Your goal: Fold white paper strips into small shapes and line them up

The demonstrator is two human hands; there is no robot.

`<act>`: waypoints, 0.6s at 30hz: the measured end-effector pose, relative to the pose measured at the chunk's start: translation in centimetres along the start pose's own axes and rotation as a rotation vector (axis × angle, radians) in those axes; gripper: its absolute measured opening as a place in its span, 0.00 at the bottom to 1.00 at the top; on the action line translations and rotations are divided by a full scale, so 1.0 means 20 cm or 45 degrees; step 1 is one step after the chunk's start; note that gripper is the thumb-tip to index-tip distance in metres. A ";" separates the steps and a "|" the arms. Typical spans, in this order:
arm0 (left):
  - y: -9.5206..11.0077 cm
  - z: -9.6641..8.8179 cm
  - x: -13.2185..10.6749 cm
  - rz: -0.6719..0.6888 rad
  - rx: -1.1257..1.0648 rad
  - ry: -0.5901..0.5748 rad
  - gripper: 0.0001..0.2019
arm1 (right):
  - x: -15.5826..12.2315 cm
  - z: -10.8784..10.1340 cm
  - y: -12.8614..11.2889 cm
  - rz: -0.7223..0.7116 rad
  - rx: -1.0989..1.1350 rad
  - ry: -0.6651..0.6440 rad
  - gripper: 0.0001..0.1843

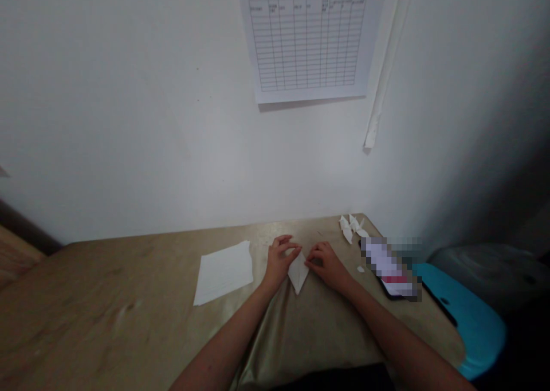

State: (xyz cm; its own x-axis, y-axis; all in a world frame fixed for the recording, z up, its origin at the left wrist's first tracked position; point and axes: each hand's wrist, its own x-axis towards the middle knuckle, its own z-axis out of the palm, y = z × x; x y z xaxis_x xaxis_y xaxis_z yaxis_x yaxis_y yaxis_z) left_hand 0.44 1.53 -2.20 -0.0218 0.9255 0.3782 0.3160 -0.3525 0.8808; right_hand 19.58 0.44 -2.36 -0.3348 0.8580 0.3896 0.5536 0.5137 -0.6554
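A small white sheet of folded paper [298, 276], shaped like a narrow diamond, lies on the table between my hands with one point toward me. My left hand [281, 259] pinches its upper left side near the far tip, thumb and index finger together. On the other side, my right hand [325, 263] has its fingers curled, with thumb and index finger at the paper's right corner. The far tip is partly covered by my fingers.
Left of my hands lies a stack of white paper [226, 272]. Small folded paper figures [352, 229] stand at the back right, near a blurred phone [391, 270] and a paper scrap [361, 269]. A blue stool [468, 316] adjoins the table's [129, 299] right edge. A printed chart [309, 47] hangs on the wall.
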 end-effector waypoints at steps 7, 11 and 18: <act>-0.02 -0.01 0.00 0.011 0.022 -0.016 0.08 | 0.00 0.01 0.01 0.026 0.034 0.011 0.03; -0.01 -0.02 0.01 0.035 0.102 -0.041 0.08 | 0.00 0.01 0.03 0.052 0.069 0.034 0.04; 0.00 -0.01 0.01 0.061 0.266 -0.021 0.06 | 0.01 0.02 0.05 0.054 0.091 0.056 0.04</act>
State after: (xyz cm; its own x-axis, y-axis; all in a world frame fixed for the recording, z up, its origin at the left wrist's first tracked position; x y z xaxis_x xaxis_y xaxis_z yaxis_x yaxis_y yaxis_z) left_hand 0.28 1.63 -2.05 0.0133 0.9111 0.4119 0.5062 -0.3614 0.7831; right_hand 19.82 1.13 -3.22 -0.2773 0.8791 0.3878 0.5100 0.4767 -0.7160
